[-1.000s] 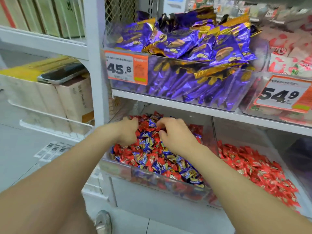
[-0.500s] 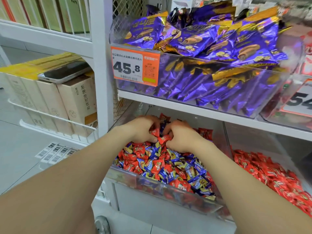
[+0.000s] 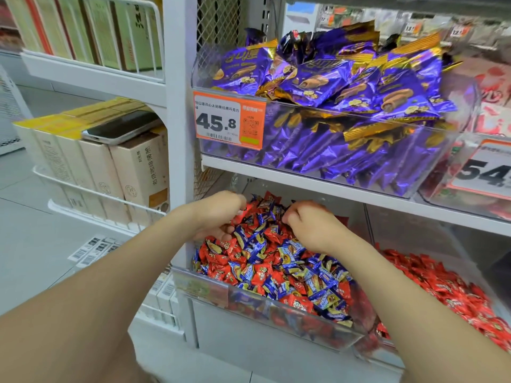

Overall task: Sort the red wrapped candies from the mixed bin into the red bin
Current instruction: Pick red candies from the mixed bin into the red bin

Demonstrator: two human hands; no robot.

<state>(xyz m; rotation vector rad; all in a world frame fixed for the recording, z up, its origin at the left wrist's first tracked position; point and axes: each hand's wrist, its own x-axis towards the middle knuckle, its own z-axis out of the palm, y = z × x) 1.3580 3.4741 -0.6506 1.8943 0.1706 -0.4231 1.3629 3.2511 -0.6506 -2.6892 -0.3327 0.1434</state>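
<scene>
Head view: left hand (image 3: 215,214) and right hand (image 3: 312,228) in mixed bin (image 3: 276,313).
Left hand grips red candies (image 3: 240,214); right hand curled, hold unclear; red bin (image 3: 409,233) to its right.

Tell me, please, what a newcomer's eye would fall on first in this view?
The shiny purple snack packs heaped on the upper shelf stand out first, with the orange 45.8 price tag at their front left. Below, the left hand and right hand reach with curled fingers into a heap of red and blue wrapped candies, and a heap of all-red candies lies to its right.
</scene>
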